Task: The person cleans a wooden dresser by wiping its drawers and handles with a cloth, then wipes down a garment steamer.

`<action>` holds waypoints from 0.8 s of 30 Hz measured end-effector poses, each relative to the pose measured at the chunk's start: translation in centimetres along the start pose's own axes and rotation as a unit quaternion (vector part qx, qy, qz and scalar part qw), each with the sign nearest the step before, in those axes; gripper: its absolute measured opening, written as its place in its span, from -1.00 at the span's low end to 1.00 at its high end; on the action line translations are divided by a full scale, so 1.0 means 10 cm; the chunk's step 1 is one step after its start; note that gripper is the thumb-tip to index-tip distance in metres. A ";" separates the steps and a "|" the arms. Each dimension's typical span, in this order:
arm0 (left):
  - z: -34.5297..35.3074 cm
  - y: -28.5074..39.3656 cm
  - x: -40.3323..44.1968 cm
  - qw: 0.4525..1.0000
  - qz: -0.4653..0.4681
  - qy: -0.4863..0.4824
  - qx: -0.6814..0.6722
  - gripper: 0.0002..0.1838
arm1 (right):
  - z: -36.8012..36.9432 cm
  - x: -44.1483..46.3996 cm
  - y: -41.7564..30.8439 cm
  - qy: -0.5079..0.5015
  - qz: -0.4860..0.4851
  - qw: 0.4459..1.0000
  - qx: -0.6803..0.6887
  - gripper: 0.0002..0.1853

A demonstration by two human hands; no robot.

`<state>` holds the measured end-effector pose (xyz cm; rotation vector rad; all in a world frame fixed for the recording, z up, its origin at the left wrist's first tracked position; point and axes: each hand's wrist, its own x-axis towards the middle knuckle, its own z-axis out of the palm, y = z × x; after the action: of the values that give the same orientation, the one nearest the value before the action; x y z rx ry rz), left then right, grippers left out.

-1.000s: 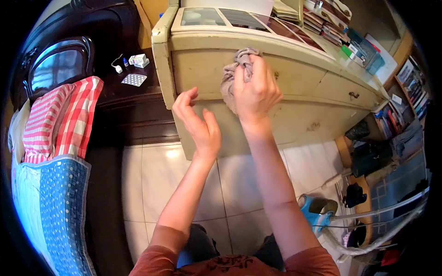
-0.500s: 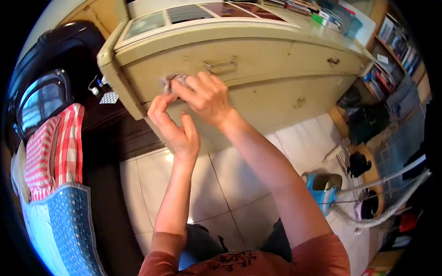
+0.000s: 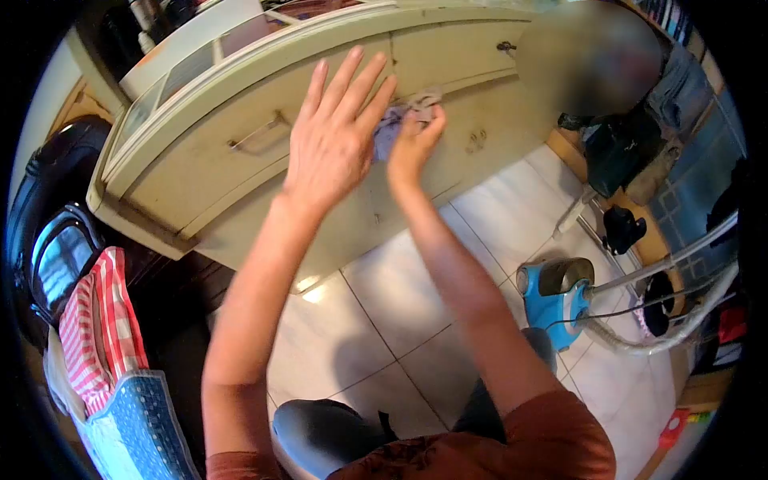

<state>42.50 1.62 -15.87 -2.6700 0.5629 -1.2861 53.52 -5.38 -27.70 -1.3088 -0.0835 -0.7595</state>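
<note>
My left hand (image 3: 334,148) is held up flat, its fingers spread and pointing at the upper front of a cream wooden dresser (image 3: 212,172). Whether it touches the drawer front cannot be made out. Just to its right, my right hand (image 3: 416,150) pinches a crumpled grey-purple cloth (image 3: 422,102) close to the dresser front. Part of the cloth hangs between the two hands, partly covered by the left one. A metal drawer handle (image 3: 258,134) is left of my left hand, and a smaller dark handle (image 3: 506,47) sits farther right.
A blue canister vacuum cleaner (image 3: 556,300) with a hose stands on the tiled floor (image 3: 376,296) at right. At left are a black chair (image 3: 60,240), red checked fabric (image 3: 108,328) and blue fabric (image 3: 152,424). Bags (image 3: 624,156) hang at far right.
The view has swung right. My right hand has carried the cloth from the left drawer rightward along the dresser. My left hand, earlier curled beside the cloth, is raised with fingers spread.
</note>
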 end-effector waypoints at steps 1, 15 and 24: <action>0.09 -0.06 0.16 1.000 0.004 -0.005 -0.001 -0.29 | 0.04 -0.15 -0.08 -0.010 0.016 0.999 0.039 -0.38; 0.48 -0.19 0.68 0.962 0.044 -0.065 0.261 -0.16 | -0.44 -0.63 2.18 0.063 0.407 0.905 0.111 -0.35; 0.49 -0.13 0.73 0.950 0.035 -0.098 0.294 -0.29 | -0.28 0.62 1.05 0.010 0.106 0.993 -0.059 -0.36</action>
<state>50.77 -0.22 -13.33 -2.2157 0.1982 -0.9584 62.95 -10.07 -34.39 -1.3975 0.1164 -0.6022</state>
